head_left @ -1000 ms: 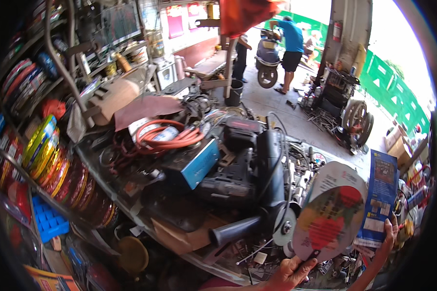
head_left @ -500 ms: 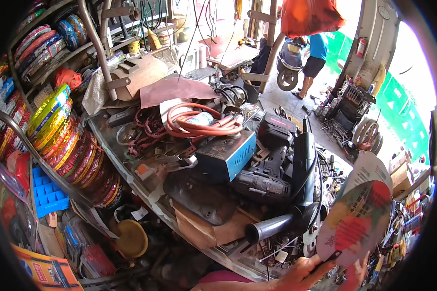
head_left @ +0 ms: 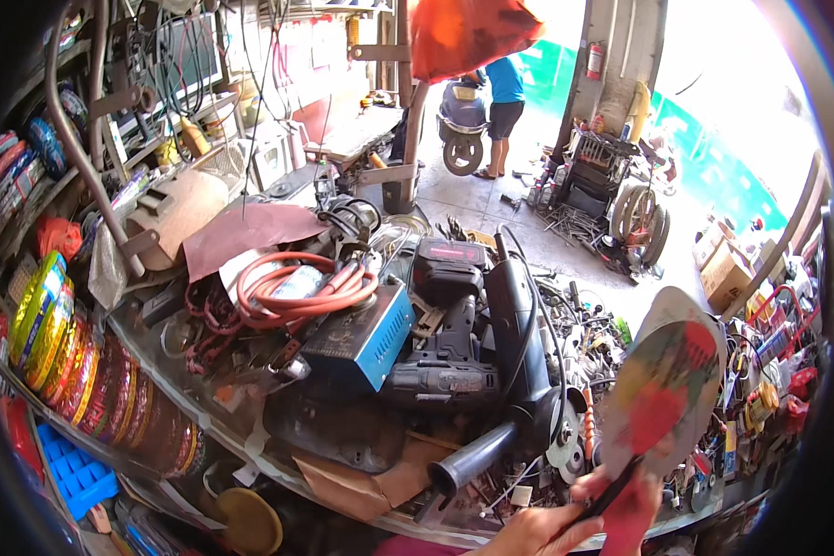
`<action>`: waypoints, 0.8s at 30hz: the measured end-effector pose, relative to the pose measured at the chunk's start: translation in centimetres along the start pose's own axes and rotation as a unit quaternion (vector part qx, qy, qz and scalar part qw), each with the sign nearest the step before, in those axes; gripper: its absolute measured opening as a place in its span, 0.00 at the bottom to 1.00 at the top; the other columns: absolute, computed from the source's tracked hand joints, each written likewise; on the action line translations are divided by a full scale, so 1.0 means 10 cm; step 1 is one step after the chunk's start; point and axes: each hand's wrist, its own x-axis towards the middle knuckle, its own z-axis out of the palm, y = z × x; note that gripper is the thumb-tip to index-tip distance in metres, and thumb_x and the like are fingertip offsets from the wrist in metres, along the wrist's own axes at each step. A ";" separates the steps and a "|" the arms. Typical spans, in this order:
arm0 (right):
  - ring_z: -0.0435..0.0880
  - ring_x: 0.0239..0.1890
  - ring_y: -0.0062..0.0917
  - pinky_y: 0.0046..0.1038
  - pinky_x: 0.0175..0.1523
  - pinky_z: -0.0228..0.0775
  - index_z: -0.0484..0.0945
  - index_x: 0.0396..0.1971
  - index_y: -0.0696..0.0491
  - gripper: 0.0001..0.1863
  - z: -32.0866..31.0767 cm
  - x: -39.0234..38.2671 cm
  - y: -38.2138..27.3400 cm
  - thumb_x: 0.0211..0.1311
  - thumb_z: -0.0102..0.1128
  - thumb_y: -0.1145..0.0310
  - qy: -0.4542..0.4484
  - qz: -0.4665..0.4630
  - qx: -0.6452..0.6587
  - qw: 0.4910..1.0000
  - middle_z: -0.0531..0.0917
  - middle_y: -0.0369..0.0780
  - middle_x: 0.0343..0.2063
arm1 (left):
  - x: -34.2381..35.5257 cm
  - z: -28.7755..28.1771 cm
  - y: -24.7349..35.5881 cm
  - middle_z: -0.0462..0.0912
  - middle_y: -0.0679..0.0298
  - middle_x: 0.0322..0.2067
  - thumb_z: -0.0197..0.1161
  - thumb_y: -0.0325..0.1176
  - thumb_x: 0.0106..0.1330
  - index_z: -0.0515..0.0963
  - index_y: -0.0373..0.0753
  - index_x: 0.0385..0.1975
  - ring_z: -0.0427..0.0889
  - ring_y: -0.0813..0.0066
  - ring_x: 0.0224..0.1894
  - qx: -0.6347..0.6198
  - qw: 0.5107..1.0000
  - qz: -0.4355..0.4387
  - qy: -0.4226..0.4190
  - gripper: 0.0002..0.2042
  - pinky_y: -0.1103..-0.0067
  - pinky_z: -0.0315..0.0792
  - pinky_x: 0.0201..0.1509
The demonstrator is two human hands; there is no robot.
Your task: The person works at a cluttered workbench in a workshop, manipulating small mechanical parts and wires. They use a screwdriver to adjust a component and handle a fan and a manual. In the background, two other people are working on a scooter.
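Note:
At the lower right I hold a hand fan (head_left: 663,408), a flat rounded sheet printed with red, yellow and green patches on a pale ground. Its black handle (head_left: 616,486) slants down toward me. My left hand (head_left: 542,530) is closed round the handle. Close beside it, my right hand (head_left: 632,514), lit reddish, grips at the fan's base; its fingers are partly hidden. The black angle grinder (head_left: 519,371), with a disc near my hands, lies left of the fan. Beyond it are a black cordless power tool (head_left: 449,366) and a blue metal box (head_left: 371,338).
A coiled orange hose (head_left: 296,301) lies over the blue box. Loose metal parts (head_left: 584,329) crowd the bench's right side. Wrapped tyres (head_left: 93,371) stack at left, above a blue tray (head_left: 74,473). Farther off, a person (head_left: 505,102) stands beside a scooter (head_left: 461,120).
The view has swung right, so the bench things sit farther left in it. Both hands and the fan have shifted left in the picture, and more of the black handle shows.

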 end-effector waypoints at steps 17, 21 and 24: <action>0.60 0.07 0.16 0.23 0.10 0.54 0.66 0.28 0.49 0.13 -0.87 0.89 0.07 0.73 0.52 0.61 0.078 0.104 -0.004 0.991 0.66 0.32 0.12 | -0.26 -2.27 0.27 0.69 0.51 0.62 0.62 0.27 0.61 0.76 0.57 0.61 0.68 0.49 0.66 0.778 0.605 0.063 0.154 0.27 0.51 0.60 0.69; 0.63 0.07 0.17 0.23 0.10 0.58 0.65 0.30 0.54 0.12 -0.70 0.85 0.03 0.69 0.56 0.66 0.098 0.100 -0.080 0.987 0.70 0.37 0.14 | -0.25 -2.41 0.31 0.73 0.48 0.59 0.72 0.29 0.50 0.80 0.55 0.55 0.79 0.45 0.56 0.769 0.615 0.094 0.147 0.28 0.59 0.75 0.58; 0.65 0.08 0.19 0.25 0.10 0.60 0.63 0.34 0.54 0.13 -0.63 0.80 0.04 0.68 0.59 0.67 0.134 0.100 -0.113 0.980 0.72 0.40 0.15 | -0.31 -2.47 0.39 0.76 0.48 0.56 0.77 0.30 0.39 0.80 0.51 0.54 0.84 0.49 0.47 0.701 0.673 0.089 0.221 0.33 0.63 0.81 0.48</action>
